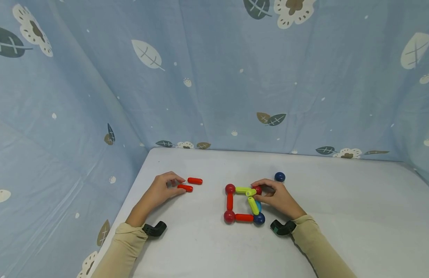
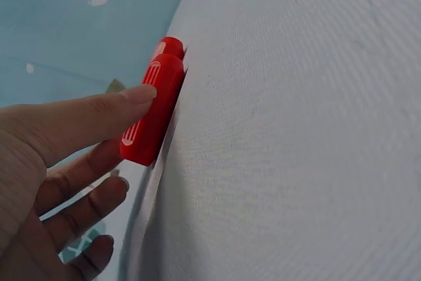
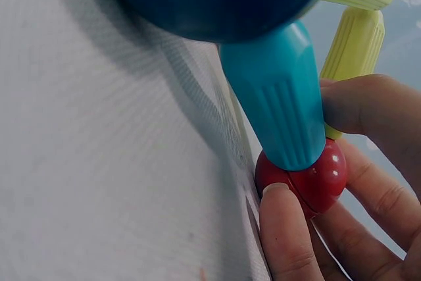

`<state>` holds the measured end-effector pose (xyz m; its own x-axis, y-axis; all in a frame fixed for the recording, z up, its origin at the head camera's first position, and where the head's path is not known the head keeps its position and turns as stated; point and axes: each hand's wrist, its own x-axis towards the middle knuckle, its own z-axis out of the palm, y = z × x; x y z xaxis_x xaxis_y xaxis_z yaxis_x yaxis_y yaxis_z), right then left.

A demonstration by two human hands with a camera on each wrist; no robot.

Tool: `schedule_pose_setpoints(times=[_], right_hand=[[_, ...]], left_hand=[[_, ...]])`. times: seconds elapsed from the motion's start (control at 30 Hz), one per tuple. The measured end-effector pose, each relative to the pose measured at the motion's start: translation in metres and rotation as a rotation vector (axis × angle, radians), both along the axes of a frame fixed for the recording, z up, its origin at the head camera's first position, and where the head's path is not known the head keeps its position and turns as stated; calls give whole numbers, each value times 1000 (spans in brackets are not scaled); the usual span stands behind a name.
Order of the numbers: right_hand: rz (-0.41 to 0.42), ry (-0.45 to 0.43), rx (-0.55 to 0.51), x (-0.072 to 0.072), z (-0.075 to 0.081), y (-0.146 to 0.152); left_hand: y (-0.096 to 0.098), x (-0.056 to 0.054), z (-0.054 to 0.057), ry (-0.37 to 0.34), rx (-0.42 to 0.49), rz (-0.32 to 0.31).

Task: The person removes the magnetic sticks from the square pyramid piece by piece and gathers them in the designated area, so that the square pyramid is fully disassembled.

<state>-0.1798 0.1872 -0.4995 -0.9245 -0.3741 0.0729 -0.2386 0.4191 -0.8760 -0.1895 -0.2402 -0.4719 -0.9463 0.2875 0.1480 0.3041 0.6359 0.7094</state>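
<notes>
Near the table's left side, my left hand (image 1: 165, 185) pinches one end of a red magnetic rod (image 2: 152, 110) between thumb and index finger. A second red rod (image 1: 195, 180) lies just beyond it. My right hand (image 1: 275, 195) holds a red ball (image 3: 322, 179) at the far right corner of a square of rods and balls. In the right wrist view, its thumb touches a yellow-green rod (image 3: 352, 44) rising from that ball. A light blue rod (image 3: 276, 97) links the red ball to a dark blue ball (image 1: 259, 219). Another yellow-green rod (image 1: 253, 205) slants up from the blue ball.
Red balls (image 1: 230, 189) (image 1: 229, 216) mark the square's left corners, joined by a red rod (image 1: 230, 202). A loose dark blue ball (image 1: 280, 177) lies behind my right hand. The white table (image 1: 200, 247) meets a blue patterned cloth (image 1: 214, 96) at the back.
</notes>
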Motion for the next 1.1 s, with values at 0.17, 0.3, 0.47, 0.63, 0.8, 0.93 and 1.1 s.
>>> schedule_pose_setpoints(times=[0.17,0.3,0.47,0.63,0.8,0.93,1.1], right_hand=[[-5,6,-2,0,1,0],[-13,8,-18,1,3,1],[-18,4,-27,1,4,2],[-16,3,-28,1,4,2],[-5,6,-44,0,2,3],[10,6,-56,-1,-1,2],[12,21,-46,-2,-5,1]], left_hand=[[1,-1,1,21,10,2],[2,-2,2,31,2,0],[4,-3,3,36,10,-5],[7,-3,4,57,27,-25],[16,0,9,78,49,-42],[29,4,11,117,67,-71],[54,6,13,158,112,-141]])
